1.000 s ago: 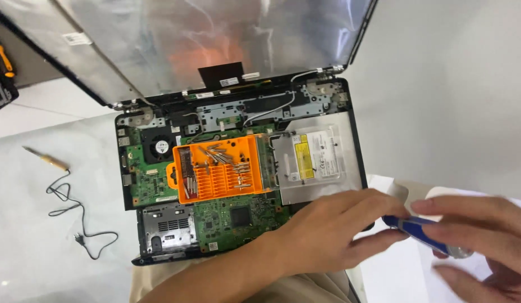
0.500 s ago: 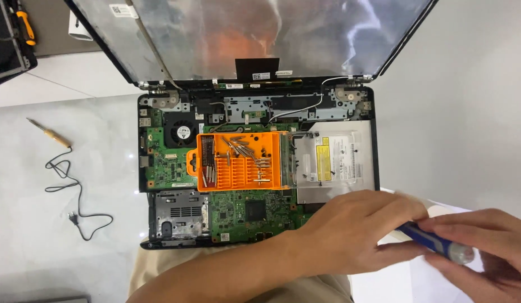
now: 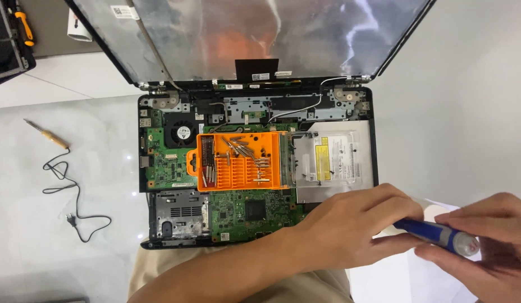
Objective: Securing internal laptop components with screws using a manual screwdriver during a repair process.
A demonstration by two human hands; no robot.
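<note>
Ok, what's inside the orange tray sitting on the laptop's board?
The orange tray holds loose metal screwdriver bits scattered across its upper part, with more standing in slots at its left end. The green board directly beneath it is covered, so nothing there can be seen.

Glossy blue plastic screwdriver handle (image 3: 434, 233), matt orange plastic bit tray (image 3: 241, 163), silvery foil-backed lid (image 3: 249, 31), polished white table (image 3: 24, 185)

White table (image 3: 468, 112) carries opened laptop (image 3: 255, 219), soldering iron (image 3: 47, 134).
</note>
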